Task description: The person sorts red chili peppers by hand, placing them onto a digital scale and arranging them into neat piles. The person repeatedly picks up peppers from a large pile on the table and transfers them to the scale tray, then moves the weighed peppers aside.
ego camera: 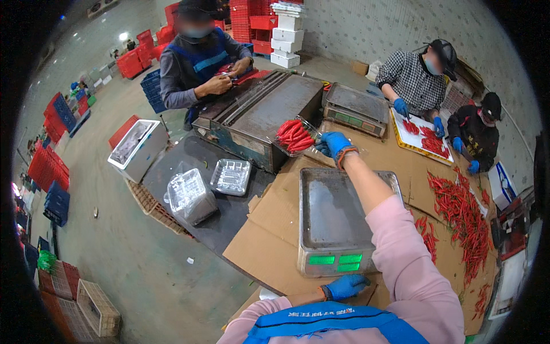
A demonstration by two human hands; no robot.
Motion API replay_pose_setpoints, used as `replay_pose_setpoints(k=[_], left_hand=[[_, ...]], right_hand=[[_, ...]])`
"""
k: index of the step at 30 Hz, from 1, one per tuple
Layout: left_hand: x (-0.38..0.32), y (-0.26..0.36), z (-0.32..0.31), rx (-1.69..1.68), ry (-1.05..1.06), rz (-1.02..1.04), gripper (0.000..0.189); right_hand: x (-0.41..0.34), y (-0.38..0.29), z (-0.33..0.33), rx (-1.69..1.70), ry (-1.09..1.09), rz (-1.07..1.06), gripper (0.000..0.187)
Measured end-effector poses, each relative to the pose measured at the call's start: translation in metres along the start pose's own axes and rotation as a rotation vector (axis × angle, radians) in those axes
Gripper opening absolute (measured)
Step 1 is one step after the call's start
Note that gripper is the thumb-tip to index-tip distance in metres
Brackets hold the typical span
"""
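Note:
My right hand (334, 145), in a blue glove, reaches forward and grips the near edge of a clear plastic tray (281, 148). Red chilli peppers (295, 136) lie lined up in it. The tray is by the corner of a worn metal wrapping machine (279, 112). Below my outstretched arm stands a digital scale (333, 210) with a bare steel pan and lit green displays. My left hand (347, 287), also gloved in blue, rests low in front of the scale; its fingers lie close together and nothing shows in them.
Stacked clear trays (191, 191) sit left on the dark tabletop (172, 159). A second scale (356, 107) stands beyond. Loose chillies (462, 219) cover the cardboard (266, 249) at right. One person (202, 64) works across the machine; two others (412, 77) work at far right, one over a white tray (414, 142).

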State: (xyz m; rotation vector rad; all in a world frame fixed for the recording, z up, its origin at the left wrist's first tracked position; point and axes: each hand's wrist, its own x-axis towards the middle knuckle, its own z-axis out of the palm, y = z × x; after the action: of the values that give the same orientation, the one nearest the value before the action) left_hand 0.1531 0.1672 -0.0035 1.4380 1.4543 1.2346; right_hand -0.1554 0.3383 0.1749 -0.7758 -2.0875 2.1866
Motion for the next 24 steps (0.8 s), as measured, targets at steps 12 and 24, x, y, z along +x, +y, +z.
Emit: replay_pose_setpoints(k=[12, 24], left_hand=[[-0.004, -0.006, 0.009, -0.174, 0.091, -0.001, 0.033], [-0.007, 0.000, 0.000, 0.005, -0.043, 0.029, 0.031]], right_hand=[[0.075, 0.017, 0.085, 0.217, -0.047, 0.045, 0.021], [0.037, 0.015, 0.093, -0.107, -0.392, -0.111, 0.012]])
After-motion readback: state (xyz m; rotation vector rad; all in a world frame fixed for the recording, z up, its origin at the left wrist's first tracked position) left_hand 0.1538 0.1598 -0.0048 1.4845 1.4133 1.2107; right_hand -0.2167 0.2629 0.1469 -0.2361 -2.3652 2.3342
